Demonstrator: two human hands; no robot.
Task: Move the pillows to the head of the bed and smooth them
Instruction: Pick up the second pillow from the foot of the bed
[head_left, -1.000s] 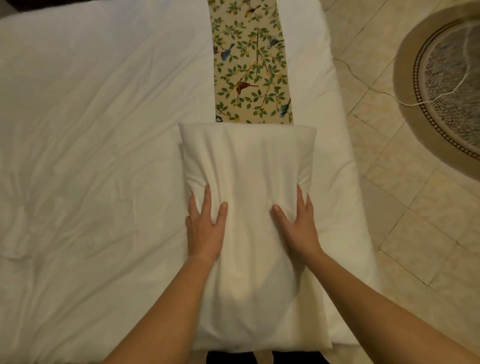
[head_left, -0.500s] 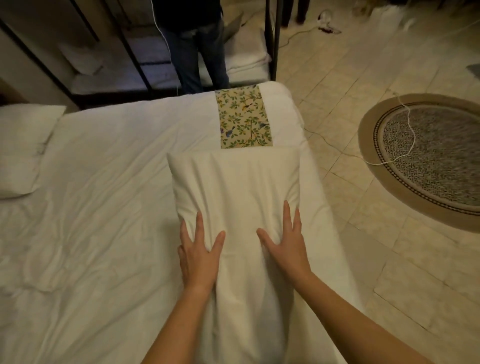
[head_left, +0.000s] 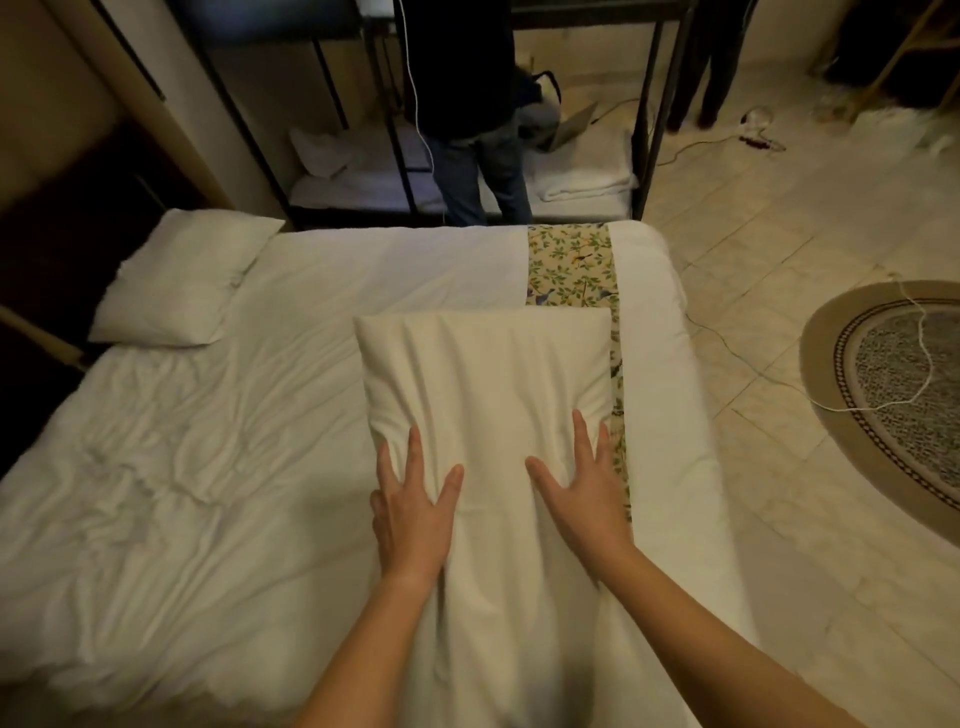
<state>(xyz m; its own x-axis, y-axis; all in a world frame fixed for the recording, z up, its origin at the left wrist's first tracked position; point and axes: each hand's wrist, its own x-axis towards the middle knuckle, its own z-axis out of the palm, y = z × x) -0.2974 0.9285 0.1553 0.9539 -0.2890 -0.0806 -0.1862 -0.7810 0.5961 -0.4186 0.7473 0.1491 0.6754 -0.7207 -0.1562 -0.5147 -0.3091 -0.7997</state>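
Observation:
A white pillow (head_left: 483, 374) lies lengthways in front of me over the right part of the white bed (head_left: 182, 493). It covers part of a floral strip (head_left: 571, 265). My left hand (head_left: 413, 512) and my right hand (head_left: 582, 493) grip it at its middle, fingers spread on top, and the cloth bunches into creases between them. A second white pillow (head_left: 182, 280) rests at the far left corner of the bed, apart from both hands.
The duvet is wrinkled on the left. A person (head_left: 472, 130) in dark clothes stands past the far edge, by a black metal bunk bed (head_left: 644, 130). On the tiled floor to the right are a round rug (head_left: 893, 395) and a white cable (head_left: 737, 358).
The view has tilted up and back, so the far pillow, the person and the bunk bed now show. The held pillow has shifted left along the bed with both hands still on it.

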